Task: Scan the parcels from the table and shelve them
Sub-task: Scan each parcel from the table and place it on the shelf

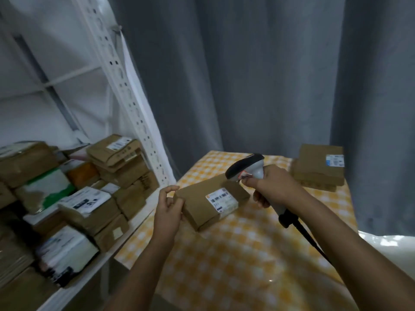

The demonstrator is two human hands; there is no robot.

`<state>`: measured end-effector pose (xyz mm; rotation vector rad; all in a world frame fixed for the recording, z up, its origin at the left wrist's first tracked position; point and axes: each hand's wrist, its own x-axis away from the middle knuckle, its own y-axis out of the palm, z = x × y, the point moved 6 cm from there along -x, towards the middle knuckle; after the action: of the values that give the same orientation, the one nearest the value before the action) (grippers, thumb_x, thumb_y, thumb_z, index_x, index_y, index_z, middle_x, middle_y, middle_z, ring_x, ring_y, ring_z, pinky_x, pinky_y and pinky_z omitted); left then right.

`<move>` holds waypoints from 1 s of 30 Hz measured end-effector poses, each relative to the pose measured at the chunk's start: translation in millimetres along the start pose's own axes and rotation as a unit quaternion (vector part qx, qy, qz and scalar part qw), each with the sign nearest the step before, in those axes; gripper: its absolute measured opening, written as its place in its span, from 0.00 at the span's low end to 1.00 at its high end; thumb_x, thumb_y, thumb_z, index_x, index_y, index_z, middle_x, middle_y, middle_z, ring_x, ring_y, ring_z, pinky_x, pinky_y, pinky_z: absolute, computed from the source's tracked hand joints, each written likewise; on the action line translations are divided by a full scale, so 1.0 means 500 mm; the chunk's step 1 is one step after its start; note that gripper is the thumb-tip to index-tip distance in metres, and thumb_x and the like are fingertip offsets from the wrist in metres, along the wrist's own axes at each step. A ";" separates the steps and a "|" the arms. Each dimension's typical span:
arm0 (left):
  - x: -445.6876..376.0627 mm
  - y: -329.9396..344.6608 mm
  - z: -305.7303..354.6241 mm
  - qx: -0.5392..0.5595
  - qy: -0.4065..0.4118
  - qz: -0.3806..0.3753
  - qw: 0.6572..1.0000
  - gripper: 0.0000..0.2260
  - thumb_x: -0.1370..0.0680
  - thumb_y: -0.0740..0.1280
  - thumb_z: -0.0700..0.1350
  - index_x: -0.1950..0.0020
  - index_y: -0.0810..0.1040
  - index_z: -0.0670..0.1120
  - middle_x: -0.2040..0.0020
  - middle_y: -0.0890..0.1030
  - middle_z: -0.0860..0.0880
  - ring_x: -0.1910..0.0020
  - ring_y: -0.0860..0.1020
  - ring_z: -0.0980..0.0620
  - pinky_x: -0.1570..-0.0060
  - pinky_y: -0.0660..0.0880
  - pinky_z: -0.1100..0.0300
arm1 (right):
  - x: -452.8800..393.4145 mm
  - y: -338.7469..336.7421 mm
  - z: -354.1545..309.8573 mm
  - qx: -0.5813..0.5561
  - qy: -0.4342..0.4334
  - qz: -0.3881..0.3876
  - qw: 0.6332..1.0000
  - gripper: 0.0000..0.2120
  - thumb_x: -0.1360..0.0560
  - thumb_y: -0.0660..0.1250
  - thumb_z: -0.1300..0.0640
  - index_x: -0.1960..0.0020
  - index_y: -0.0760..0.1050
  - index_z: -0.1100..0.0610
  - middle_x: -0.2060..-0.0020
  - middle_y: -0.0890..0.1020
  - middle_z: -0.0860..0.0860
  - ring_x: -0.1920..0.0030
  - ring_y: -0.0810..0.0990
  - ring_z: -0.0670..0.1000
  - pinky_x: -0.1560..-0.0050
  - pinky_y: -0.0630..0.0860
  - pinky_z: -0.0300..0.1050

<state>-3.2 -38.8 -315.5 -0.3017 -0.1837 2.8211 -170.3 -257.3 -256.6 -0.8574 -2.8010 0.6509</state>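
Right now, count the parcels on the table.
3. One parcel lies near the table's left edge, held by the left hand. Two more sit stacked at the far right corner, upper on lower. Others may be out of view.

1. Left hand (168,209), forearm reaching up from below, grips the near-left corner of a cardboard parcel (208,203), thumb and forefinger curled.
2. Right hand (275,187), arm extended from lower right, wraps around a barcode scanner (251,169) handle.
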 end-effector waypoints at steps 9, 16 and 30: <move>0.002 -0.191 0.173 0.100 0.149 0.145 0.973 0.05 0.17 0.65 0.42 0.49 0.78 0.52 0.39 0.79 0.44 0.45 0.82 0.44 0.55 0.82 0.62 | 0.002 0.089 -0.127 0.004 -0.063 -0.013 0.998 0.11 0.23 0.68 0.53 0.50 0.81 0.62 0.71 0.83 0.54 0.73 0.82 0.52 0.69 0.76 0.43; -0.099 -0.274 0.213 0.184 0.103 0.201 0.957 0.05 0.18 0.67 0.40 0.51 0.76 0.50 0.41 0.78 0.48 0.41 0.79 0.52 0.52 0.80 0.66 | 0.010 0.112 -0.133 0.034 -0.059 -0.020 0.997 0.11 0.23 0.68 0.52 0.50 0.80 0.61 0.71 0.83 0.52 0.74 0.82 0.50 0.71 0.75 0.41; -0.261 -0.321 0.197 -0.123 -0.010 0.138 0.983 0.12 0.15 0.61 0.43 0.32 0.74 0.50 0.45 0.81 0.39 0.65 0.77 0.52 0.60 0.80 0.56 | -0.005 0.135 -0.122 0.072 -0.057 -0.033 0.995 0.12 0.23 0.67 0.50 0.52 0.80 0.60 0.71 0.84 0.52 0.73 0.83 0.50 0.66 0.78 0.43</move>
<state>141.2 64.1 -170.4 -0.3807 -0.5372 3.0786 -118.8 -186.2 -231.8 -0.7206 -2.8248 0.9044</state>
